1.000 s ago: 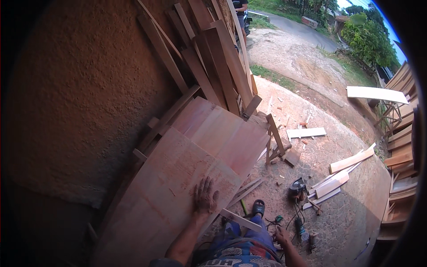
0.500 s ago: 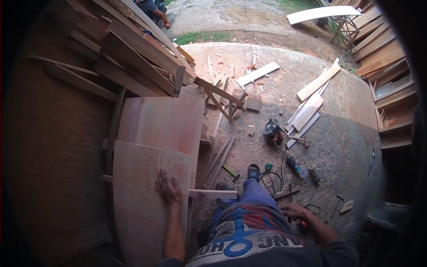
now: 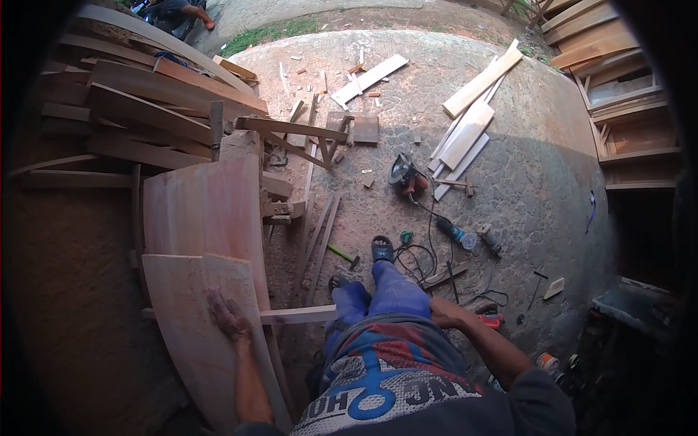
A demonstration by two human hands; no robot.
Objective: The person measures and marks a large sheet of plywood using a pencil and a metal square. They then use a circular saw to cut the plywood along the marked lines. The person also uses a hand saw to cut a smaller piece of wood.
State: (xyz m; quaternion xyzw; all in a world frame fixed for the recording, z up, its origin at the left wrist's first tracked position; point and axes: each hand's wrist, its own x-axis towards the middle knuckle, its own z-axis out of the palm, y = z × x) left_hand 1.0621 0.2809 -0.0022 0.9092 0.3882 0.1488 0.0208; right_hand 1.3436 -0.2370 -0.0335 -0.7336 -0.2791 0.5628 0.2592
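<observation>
My left hand [image 3: 230, 317] lies flat, fingers stretched out, on a pale wooden board [image 3: 182, 301] at the left. That board overlaps a wider reddish wooden panel [image 3: 203, 200] on the workbench. Under the board's right side a narrow wooden batten [image 3: 299, 315] sticks out towards my legs. My right hand [image 3: 443, 312] rests against my blue trouser leg at the thigh. Its fingers are mostly hidden, so whether it holds anything does not show.
On the ground lie a circular saw [image 3: 406, 178], an angle grinder [image 3: 458, 234] with a cord, a green-handled hammer [image 3: 343, 256] and pale planks [image 3: 469, 134]. Stacked timber [image 3: 145, 109] fills the far left. Wooden frames [image 3: 629, 134] stand at the right. A person's arm [image 3: 193, 11] shows at the far left.
The view has turned, so the bench and tools sit farther left in it. My right hand has come in against my thigh. My left hand stays flat on the board.
</observation>
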